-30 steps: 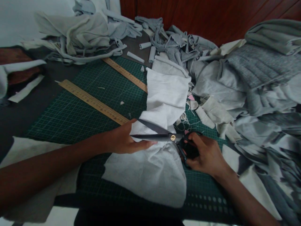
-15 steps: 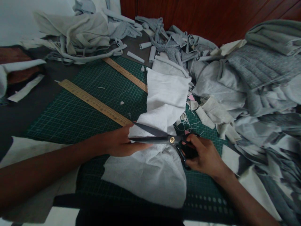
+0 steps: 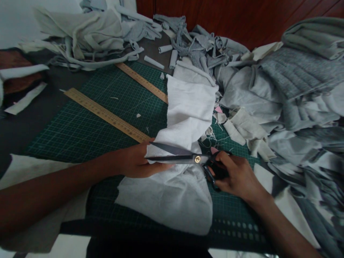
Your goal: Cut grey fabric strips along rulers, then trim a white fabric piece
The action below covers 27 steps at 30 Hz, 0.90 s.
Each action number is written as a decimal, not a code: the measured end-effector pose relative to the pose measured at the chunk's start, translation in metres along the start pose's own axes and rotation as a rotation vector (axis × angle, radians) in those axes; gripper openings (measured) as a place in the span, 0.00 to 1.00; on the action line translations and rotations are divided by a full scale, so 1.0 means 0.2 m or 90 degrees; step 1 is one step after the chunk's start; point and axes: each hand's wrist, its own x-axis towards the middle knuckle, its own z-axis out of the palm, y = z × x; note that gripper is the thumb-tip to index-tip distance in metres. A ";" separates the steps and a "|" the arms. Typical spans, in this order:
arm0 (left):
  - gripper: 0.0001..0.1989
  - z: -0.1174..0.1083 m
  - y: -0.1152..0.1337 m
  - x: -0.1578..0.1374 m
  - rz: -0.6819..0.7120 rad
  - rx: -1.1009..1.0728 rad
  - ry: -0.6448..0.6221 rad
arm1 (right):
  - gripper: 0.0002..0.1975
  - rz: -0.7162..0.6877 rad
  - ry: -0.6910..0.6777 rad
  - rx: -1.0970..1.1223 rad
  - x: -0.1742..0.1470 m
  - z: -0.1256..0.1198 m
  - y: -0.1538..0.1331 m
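A long white piece of fabric [image 3: 189, 102] lies across the green cutting mat [image 3: 107, 86], its near end bunched and spreading toward the front edge. My left hand [image 3: 137, 159] is closed on the fabric's left side, with the thumb below and the fingers partly hidden under the cloth. In my right hand [image 3: 235, 175] are black fabric scissors [image 3: 197, 158], fingers through the handles. Their blades point left over the fabric, slightly apart, with cloth showing between them and the tips close to my left hand.
Two wooden rulers [image 3: 106, 114] lie on the mat to the left. Small scraps and threads [image 3: 209, 134] are right of the fabric. Grey and white cloth piles [image 3: 301, 71] crowd the right side, with more [image 3: 88, 36] at the back left. Another pale piece [image 3: 72, 200] lies under my left forearm.
The scissor blades have closed slightly as the lower handle moved up a little. The left hand keeps its hold on the fabric, and the whole view has shifted slightly.
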 end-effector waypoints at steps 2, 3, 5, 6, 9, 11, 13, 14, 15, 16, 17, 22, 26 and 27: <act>0.10 0.00 -0.01 -0.01 0.007 0.032 0.003 | 0.05 -0.004 -0.003 -0.004 -0.01 0.00 0.01; 0.10 0.00 -0.01 -0.02 0.004 0.052 0.000 | 0.05 -0.002 -0.006 -0.006 -0.01 0.00 0.01; 0.11 -0.01 -0.01 -0.03 -0.006 0.082 -0.010 | 0.05 0.001 -0.016 -0.004 -0.01 0.01 0.02; 0.11 -0.01 -0.01 -0.03 -0.010 0.092 -0.016 | 0.05 0.002 -0.018 -0.003 -0.01 0.01 0.02; 0.10 0.00 -0.02 -0.02 0.050 0.103 -0.001 | 0.05 -0.003 -0.013 0.018 -0.01 0.02 0.02; 0.10 0.00 -0.03 -0.02 0.110 0.120 0.031 | 0.06 0.002 -0.004 0.047 -0.01 0.03 0.03; 0.09 0.01 -0.04 -0.01 0.116 0.124 0.071 | 0.10 0.024 0.008 0.086 -0.01 0.05 0.03; 0.09 0.02 -0.05 -0.01 0.103 0.113 0.093 | 0.13 0.039 0.016 0.107 -0.02 0.06 0.04; 0.09 0.02 -0.07 -0.01 0.091 0.096 0.115 | 0.16 0.054 0.025 0.127 -0.02 0.07 0.04; 0.09 0.02 -0.08 -0.01 0.086 0.078 0.133 | 0.18 0.065 0.034 0.145 -0.03 0.08 0.05; 0.09 0.02 -0.09 -0.01 0.085 0.065 0.148 | 0.20 0.072 0.044 0.157 -0.04 0.09 0.05; 0.08 0.02 -0.08 -0.02 0.058 0.062 0.129 | 0.20 0.070 0.071 0.126 -0.05 0.09 0.08; 0.08 0.02 -0.08 -0.02 0.100 0.080 0.109 | 0.18 0.058 0.075 0.109 -0.04 0.08 0.09; 0.09 0.02 -0.09 -0.02 0.124 0.109 0.119 | 0.18 0.051 0.074 0.111 -0.03 0.08 0.09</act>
